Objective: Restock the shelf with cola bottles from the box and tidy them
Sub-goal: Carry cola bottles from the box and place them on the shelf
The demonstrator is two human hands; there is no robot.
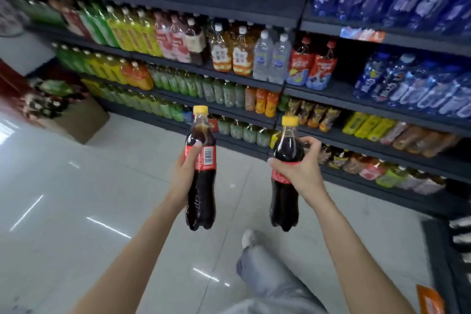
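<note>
Closest to me, the left hand [184, 171] grips one cola bottle [200, 173] and the right hand [297, 169] grips another cola bottle [285, 181], both upright over the floor. The shelf [339, 94] lies ahead, nearer the right hand.

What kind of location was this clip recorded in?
Most likely a shop's drinks aisle. Dark tiered shelves hold rows of bottled drinks, a cardboard box stands on the tiled floor, and the left hand and right hand each hold a cola bottle, apparently for stocking.
</note>
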